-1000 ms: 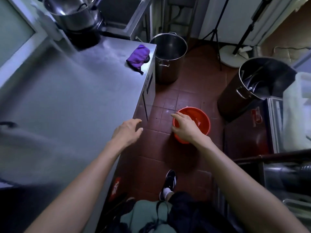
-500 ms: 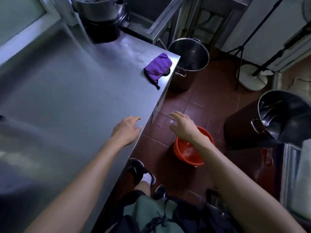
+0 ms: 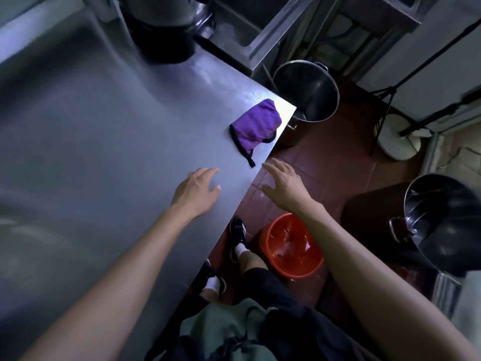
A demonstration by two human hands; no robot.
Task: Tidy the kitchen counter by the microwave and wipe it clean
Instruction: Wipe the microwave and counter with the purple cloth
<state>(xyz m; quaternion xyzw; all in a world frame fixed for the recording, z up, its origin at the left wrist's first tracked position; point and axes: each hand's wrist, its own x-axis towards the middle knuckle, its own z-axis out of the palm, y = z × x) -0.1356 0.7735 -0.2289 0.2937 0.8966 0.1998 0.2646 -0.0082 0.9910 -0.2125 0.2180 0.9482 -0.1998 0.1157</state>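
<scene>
Both hands had moved up from red bucket (image 3: pixel 291 247) toward purple cloth (image 3: pixel 256 126), lying at counter (image 3: pixel 104 152) edge, 12 o'clock of them. Left hand (image 3: pixel 196 191), right hand (image 3: pixel 286 185): fingers apart, empty. Grab next, I judged.

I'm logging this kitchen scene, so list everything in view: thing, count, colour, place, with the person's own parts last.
steel counter: 1, grey, fills the left.
purple oven mitt: 1, purple with black trim, on the counter's far right corner.
large pot on the counter: 1, steel, far end, blurred.
stockpot: 1, steel, on the floor past the counter corner.
big pot: 1, steel, dark inside, far right.
red bucket: 1, red, on the tiled floor by the feet.
round stand base: 1, white, floor at right.
shoes: 2, black, white socks.
left hand: open, over the counter edge.
right hand: open, above the floor beside the counter.
</scene>
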